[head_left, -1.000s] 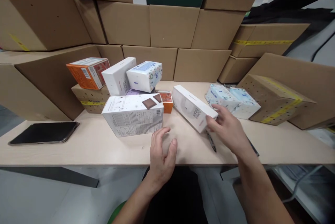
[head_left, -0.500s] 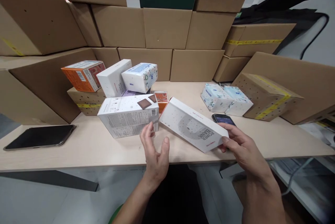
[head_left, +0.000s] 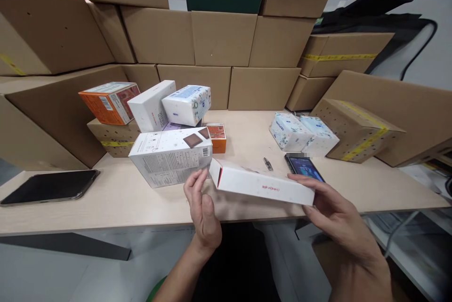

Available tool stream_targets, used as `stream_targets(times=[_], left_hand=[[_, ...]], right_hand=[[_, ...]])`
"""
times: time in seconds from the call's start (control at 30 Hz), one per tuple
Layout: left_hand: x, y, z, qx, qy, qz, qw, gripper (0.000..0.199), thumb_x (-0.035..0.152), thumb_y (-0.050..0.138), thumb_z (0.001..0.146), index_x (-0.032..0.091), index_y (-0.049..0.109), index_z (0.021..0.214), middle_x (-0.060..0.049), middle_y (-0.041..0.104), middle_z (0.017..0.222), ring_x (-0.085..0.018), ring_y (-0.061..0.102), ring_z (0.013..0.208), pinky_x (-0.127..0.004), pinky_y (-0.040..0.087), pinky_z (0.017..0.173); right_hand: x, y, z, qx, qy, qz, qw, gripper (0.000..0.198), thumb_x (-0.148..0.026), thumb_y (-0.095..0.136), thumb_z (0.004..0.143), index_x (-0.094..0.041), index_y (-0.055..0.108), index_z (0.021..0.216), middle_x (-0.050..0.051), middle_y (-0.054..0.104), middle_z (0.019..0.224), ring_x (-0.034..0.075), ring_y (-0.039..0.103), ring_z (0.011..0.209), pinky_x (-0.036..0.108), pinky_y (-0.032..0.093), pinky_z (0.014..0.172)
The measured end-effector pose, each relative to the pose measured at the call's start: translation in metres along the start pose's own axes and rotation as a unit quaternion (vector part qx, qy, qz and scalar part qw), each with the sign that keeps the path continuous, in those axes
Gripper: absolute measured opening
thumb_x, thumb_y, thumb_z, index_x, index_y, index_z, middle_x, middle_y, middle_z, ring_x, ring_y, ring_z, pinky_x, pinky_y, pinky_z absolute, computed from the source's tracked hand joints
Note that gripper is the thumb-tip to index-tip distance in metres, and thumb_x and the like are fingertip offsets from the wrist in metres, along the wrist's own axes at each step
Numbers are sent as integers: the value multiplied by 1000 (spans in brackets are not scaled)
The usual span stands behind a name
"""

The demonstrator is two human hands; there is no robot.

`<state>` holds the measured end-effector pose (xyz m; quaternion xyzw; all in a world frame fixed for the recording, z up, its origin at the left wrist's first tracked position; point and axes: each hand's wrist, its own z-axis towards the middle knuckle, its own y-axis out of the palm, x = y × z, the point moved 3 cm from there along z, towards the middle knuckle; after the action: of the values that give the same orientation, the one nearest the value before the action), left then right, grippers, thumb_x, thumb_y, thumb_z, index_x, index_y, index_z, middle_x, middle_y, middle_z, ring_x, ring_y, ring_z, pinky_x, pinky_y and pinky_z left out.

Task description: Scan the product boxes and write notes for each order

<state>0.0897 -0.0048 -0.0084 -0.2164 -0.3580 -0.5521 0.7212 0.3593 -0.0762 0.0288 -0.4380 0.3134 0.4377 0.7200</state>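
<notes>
A white power bank box [head_left: 264,186] is held by its right end in my right hand [head_left: 335,208], thumb below and fingers above. Its narrow side with red lettering faces me, and its left end shows a dark red-edged gap. My left hand [head_left: 203,212] is open beside that left end, fingers raised and holding nothing. Just behind the left fingertips stands a larger white printed box [head_left: 171,158] with brown squares on top. Beyond the held box, a small dark metallic item [head_left: 268,164] and a phone with a lit screen [head_left: 304,168] lie on the table.
At the left are a dark tablet-like device [head_left: 49,186], an orange box [head_left: 109,102], another white box [head_left: 151,107] and a tissue pack [head_left: 187,104]. Two tissue packs [head_left: 302,132] sit at the right by a taped carton [head_left: 356,130]. Stacked cartons [head_left: 222,38] wall the back.
My right hand has rotated the power bank box, so its narrow side replaces the printed broad face. The small metallic item has come into view. My left hand has shifted slightly left.
</notes>
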Motion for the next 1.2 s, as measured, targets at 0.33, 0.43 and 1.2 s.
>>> stream_targets(times=[0.33, 0.43, 1.2], left_hand=[[7, -18, 3, -144, -74, 56, 985, 39, 43, 32, 103, 27, 61, 123, -8, 52, 129, -25, 47, 128, -43, 39, 110], [14, -31, 4, -227, -74, 126, 963, 35, 40, 43, 101, 28, 54, 132, -9, 53, 134, -26, 49, 129, -45, 40, 109], [2, -43, 9, -213, 12, 273, 938, 40, 30, 58, 93, 24, 53, 132, -11, 64, 118, -29, 58, 113, -49, 54, 92]], right_hand=[[4, 26, -25, -32, 16, -145, 989, 28, -26, 57, 93, -31, 61, 120, 8, 54, 144, 25, 49, 136, 45, 46, 109], [7, 31, -32, -31, 17, -176, 984, 26, -28, 59, 92, -32, 62, 118, 7, 49, 147, 25, 48, 136, 42, 47, 106], [14, 57, -44, 219, 140, -208, 943, 40, -50, 63, 86, -22, 68, 114, 6, 70, 99, 19, 62, 77, 33, 53, 75]])
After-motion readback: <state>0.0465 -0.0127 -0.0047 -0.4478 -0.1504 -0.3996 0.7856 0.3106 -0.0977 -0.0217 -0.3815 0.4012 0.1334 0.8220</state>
